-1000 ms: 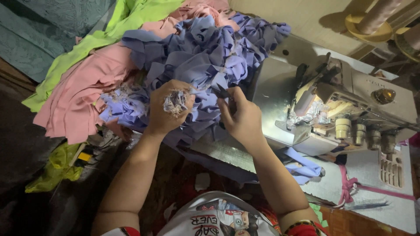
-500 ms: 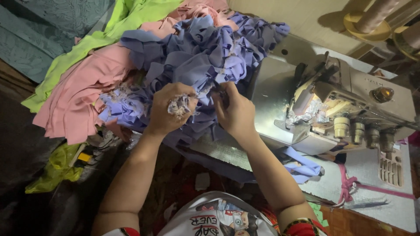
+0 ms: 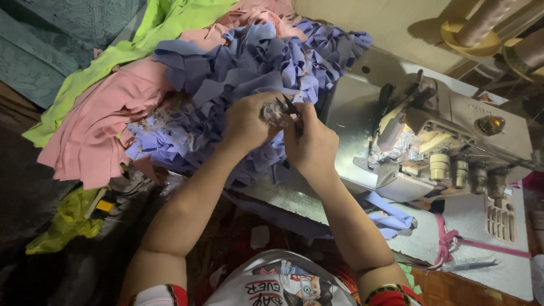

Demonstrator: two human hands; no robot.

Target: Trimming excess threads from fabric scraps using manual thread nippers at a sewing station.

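A broad heap of cut knit cloth covers the left and middle of the table (image 3: pixel 470 221): salmon-pink fabric sheets (image 3: pixel 96 124) lie at the left, a lime-green fabric strip (image 3: pixel 130 51) runs along the far edge, and a crumpled pile of lavender fabric pieces (image 3: pixel 243 68) sits in the centre. To the right stands a grey metal overlock sewing machine (image 3: pixel 430 141), with brown thread cones (image 3: pixel 481 22) behind it. Nearer the person, a pink cloth ribbon (image 3: pixel 447 241) trails over the pale table top, and a slim silver pair of snips (image 3: pixel 470 265) lies beside it. Above the lavender pile, the left hand (image 3: pixel 246 122) is closed in a tight grip round a small crumpled wad of pale fabric (image 3: pixel 273 113), which pokes out at the fingertips. The right hand (image 3: pixel 309 144) meets it from the right, its grip pinched on a small dark thread clipper (image 3: pixel 289 106) whose blades touch the wad's top edge.
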